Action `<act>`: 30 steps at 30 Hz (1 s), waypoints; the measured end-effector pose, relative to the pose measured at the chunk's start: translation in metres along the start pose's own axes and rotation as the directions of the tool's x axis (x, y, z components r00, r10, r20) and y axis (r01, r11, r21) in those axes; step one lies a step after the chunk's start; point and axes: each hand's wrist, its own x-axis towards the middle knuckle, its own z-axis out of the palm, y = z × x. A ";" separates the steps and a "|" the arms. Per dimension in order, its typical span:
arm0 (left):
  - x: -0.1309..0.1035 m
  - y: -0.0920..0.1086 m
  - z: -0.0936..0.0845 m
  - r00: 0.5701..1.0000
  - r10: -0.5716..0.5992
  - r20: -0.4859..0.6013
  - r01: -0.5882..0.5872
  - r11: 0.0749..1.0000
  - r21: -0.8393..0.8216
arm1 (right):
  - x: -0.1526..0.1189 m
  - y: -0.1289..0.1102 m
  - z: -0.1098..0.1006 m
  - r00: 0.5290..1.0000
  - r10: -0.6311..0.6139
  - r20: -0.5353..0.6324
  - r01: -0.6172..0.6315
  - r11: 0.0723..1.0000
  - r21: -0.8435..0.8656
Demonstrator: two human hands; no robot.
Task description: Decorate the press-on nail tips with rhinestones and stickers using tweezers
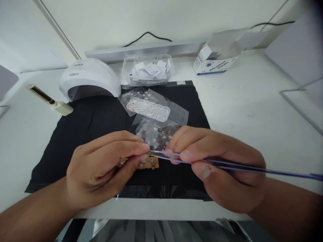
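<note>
In my right hand (217, 164) is a pair of thin blue-purple tweezers (234, 165), gripped between thumb and fingers. The tips point left and meet the fingertips of my left hand (108, 164). Those fingers are pinched together; whatever is between them is hidden or too small to make out. Just below and behind them is a tan strip (156, 163) bearing small sparkly pinkish pieces (152, 163), partly covered by my left hand. Beyond both hands, clear plastic packets (180, 107) with small shiny bits lie on a black cloth (93, 121).
At the back stand a white dome-shaped lamp (88, 75), a clear tub (147, 80) of white sachets, and an open alcohol pads box (218, 65). A cream bottle with a dark-and-gold handle (62, 108) lies at the left. The white table's front edge (164, 208) is near.
</note>
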 end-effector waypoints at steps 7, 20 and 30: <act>0.005 0.004 0.000 1.000 0.008 0.020 -0.008 1.000 0.025 | 0.001 0.002 0.000 1.000 -0.020 -0.014 0.020 1.000 0.006; 0.002 0.006 -0.002 1.000 -0.014 0.018 0.013 0.998 0.063 | 0.002 0.004 -0.001 1.000 -0.010 -0.015 0.010 1.000 -0.013; 0.002 0.003 0.001 1.000 0.003 0.001 -0.003 0.999 0.052 | -0.004 0.010 -0.003 1.000 0.002 -0.009 -0.002 1.000 0.012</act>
